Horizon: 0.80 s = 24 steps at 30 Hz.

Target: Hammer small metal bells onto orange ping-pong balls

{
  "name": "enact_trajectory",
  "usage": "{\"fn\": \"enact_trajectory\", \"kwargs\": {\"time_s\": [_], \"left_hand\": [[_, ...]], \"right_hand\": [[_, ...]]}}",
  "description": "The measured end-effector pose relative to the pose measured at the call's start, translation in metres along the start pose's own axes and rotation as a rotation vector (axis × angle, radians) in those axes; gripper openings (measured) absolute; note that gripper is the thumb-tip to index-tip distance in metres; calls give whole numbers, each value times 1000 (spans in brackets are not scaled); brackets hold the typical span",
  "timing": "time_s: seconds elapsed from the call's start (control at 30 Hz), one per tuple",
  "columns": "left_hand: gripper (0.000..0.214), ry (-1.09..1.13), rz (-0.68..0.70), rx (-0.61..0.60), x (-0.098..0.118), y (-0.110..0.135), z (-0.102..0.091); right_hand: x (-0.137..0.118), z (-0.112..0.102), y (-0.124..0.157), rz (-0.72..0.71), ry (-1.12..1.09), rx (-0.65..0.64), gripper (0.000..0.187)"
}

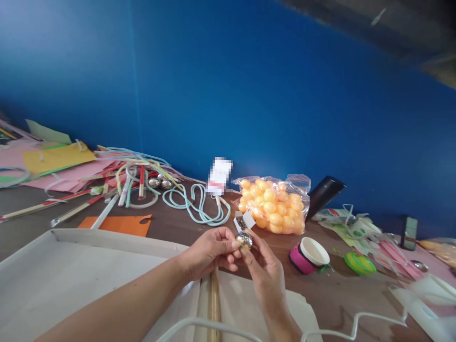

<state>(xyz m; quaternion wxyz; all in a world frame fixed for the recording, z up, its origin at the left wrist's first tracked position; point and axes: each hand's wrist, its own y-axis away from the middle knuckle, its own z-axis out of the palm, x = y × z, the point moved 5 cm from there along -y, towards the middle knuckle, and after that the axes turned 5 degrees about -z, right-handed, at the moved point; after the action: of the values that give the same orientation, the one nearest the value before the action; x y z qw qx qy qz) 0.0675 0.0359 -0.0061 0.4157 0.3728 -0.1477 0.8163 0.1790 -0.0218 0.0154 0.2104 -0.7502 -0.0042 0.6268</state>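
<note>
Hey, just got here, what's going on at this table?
A person is holding a shiny silver metallic-looking ball in the fingertips of the left hand and right hand. Just beyond it is a small open white box, beside a clear plastic bag of orange balls. To the right is a white cup with a magenta band.

A brown tabletop (337, 297) is backed by a broad blue wall (228, 90), which is lit more brightly toward the upper left.

The ball (244, 239) is silver, the wall (228, 95) blue.
</note>
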Motion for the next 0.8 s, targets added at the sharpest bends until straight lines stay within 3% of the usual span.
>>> {"fn": "enact_trajectory", "kwargs": {"time_s": [0.53,0.8], "left_hand": [[17,12,30,14,2,2,4],[19,12,28,23,3,4,5]], "right_hand": [[-1,1,0,-27,12,2,32],[1,-2,3,-54,133,-1,33]]}}
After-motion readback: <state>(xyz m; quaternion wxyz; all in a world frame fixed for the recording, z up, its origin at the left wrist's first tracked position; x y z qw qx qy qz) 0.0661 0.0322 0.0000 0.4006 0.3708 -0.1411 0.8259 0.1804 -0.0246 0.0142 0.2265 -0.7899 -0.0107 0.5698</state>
